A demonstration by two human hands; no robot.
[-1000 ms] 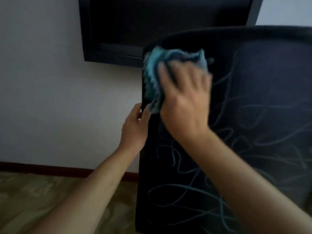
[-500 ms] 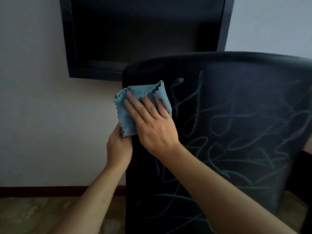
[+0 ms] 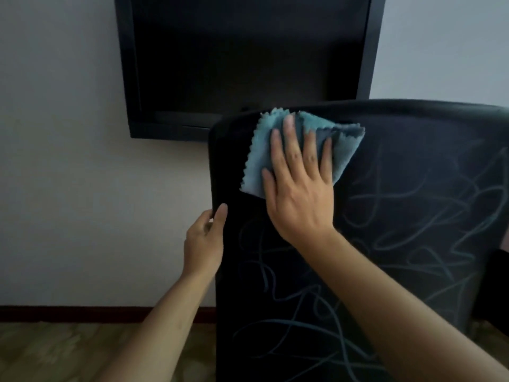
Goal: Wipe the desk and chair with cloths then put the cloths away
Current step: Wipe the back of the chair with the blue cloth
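A black chair back (image 3: 399, 216) with thin blue squiggle lines fills the right half of the head view. A folded blue cloth (image 3: 259, 158) with zigzag edges lies flat against its upper left part, just below the top rim. My right hand (image 3: 300, 188) presses the cloth to the chair with straight, spread fingers. My left hand (image 3: 205, 241) grips the chair back's left edge lower down, thumb on the front face and fingers hidden behind the edge.
A black wall-mounted screen (image 3: 248, 64) hangs on the white wall (image 3: 68, 188) behind the chair. A dark red skirting board (image 3: 68, 312) runs along the wall's foot above a patterned brownish floor (image 3: 55, 354).
My right hand slid the cloth from the chair back's left edge up and to the right, near the top rim. The left hand kept its grip on the left edge.
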